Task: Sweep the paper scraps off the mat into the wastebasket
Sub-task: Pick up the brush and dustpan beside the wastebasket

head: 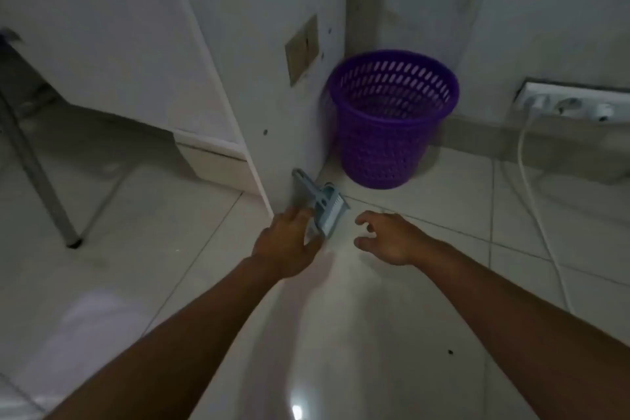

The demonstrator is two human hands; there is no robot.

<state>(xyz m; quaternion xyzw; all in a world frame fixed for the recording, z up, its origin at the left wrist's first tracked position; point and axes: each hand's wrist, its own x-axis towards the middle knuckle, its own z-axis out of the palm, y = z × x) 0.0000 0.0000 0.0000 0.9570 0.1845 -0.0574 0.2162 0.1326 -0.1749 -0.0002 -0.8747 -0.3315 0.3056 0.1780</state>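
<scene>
A purple perforated wastebasket stands on the floor in the corner against the wall. In front of it, low by the edge of a white panel, is a small grey-blue dustpan and brush set with its handle pointing up and left. My left hand touches the set's near end, fingers curled around it. Just to the right of the set, my right hand hovers over the tile with fingers spread and nothing in it. No mat or paper scraps are in view.
A white cabinet panel juts out on the left. Metal chair legs stand at far left. A wall socket strip with a white cable trailing over the tiles is on the right.
</scene>
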